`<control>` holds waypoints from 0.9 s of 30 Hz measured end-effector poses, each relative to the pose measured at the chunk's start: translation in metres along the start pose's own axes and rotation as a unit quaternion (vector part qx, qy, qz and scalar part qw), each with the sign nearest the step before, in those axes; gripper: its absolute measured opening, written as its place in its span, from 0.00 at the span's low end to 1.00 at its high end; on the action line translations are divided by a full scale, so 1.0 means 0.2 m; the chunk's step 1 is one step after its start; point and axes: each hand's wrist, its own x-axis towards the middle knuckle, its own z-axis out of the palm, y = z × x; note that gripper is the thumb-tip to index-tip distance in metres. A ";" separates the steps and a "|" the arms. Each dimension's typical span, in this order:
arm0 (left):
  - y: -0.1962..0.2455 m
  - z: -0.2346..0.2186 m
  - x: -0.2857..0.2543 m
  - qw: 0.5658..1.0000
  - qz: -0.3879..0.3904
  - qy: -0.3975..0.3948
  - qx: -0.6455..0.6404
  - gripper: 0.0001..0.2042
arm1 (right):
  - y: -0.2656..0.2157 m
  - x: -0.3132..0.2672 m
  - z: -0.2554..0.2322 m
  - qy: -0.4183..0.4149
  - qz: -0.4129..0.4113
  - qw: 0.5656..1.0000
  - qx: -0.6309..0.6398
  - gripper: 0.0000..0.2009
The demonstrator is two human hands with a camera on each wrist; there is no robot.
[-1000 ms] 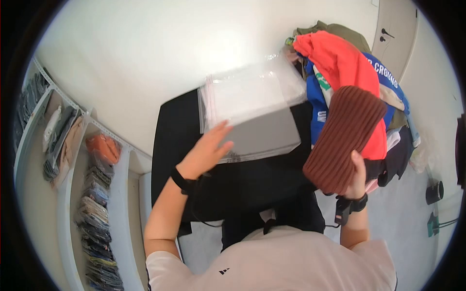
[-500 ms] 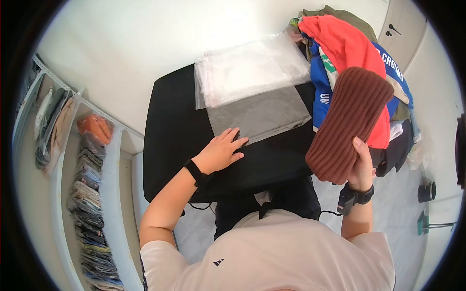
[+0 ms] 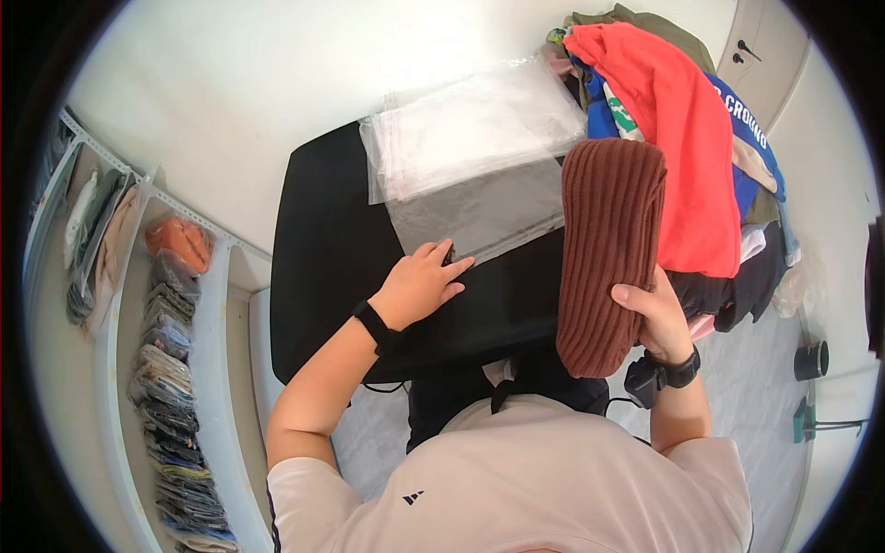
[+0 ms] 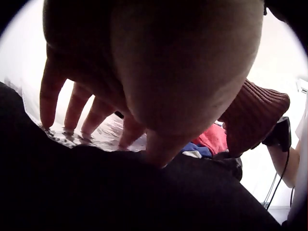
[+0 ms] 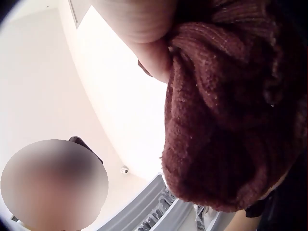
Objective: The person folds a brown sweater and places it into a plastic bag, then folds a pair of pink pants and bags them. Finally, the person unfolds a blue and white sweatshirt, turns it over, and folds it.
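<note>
My right hand (image 3: 659,318) grips a folded brown ribbed knit garment (image 3: 608,249) by its right side, thumb on top and the other fingers hidden beneath. The garment is held up at the right end of the table, overlapping the clothes pile in the head view. Its folded layers (image 5: 211,115) fill much of the right wrist view. With fingers spread, my left hand (image 3: 419,288) touches the near left edge of a clear plastic bag (image 3: 498,207) lying on the black table. In the left wrist view its fingertips (image 4: 70,126) press down at the bag's edge.
More clear plastic bags (image 3: 470,129) lie stacked at the back of the black table (image 3: 323,240). A heap of clothes with a red garment (image 3: 682,184) on top rises at the right. Shelves (image 3: 217,350) with bagged folded clothes stand at the left.
My left hand has come down onto the near edge of the front bag. The brown garment in my right hand has swung leftward and now stands more upright in the head view.
</note>
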 end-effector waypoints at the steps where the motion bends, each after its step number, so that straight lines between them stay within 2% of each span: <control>1: 0.00 0.00 0.00 1.000 0.002 0.009 0.006 0.23 | 0.00 0.00 0.00 0.001 0.002 1.000 0.000 0.35; 5: 0.02 0.00 0.00 0.999 -0.006 0.017 0.038 0.23 | -0.01 -0.01 -0.01 -0.003 0.003 1.000 -0.004 0.35; 8: -0.01 0.02 0.01 0.999 -0.026 0.037 0.016 0.23 | -0.01 -0.01 -0.01 -0.004 0.006 1.000 -0.013 0.36; 10: -0.01 0.01 0.02 0.996 -0.056 0.066 -0.019 0.20 | 0.00 -0.01 -0.01 -0.021 0.009 1.000 0.005 0.32; 13: -0.02 -0.03 0.02 0.991 -0.096 0.068 -0.061 0.19 | 0.02 0.00 0.01 -0.036 0.017 0.999 -0.008 0.31; 16: -0.03 -0.05 0.04 0.990 -0.074 0.080 -0.090 0.19 | 0.05 0.00 0.04 -0.049 0.047 0.998 -0.012 0.36; 20: -0.04 -0.03 0.04 0.991 -0.042 0.101 -0.074 0.16 | 0.09 0.01 0.04 -0.055 0.071 0.996 -0.003 0.35; 23: 0.03 -0.10 0.05 0.982 -0.073 0.130 -0.114 0.15 | 0.10 0.01 0.06 -0.070 0.082 0.994 -0.005 0.35; 25: 0.06 -0.12 0.05 0.971 -0.101 0.185 -0.116 0.17 | 0.13 0.02 0.07 -0.095 0.078 0.992 0.015 0.31; 27: 0.04 -0.10 0.04 0.971 -0.096 0.190 -0.105 0.17 | 0.14 0.02 0.08 -0.099 0.086 0.991 0.019 0.32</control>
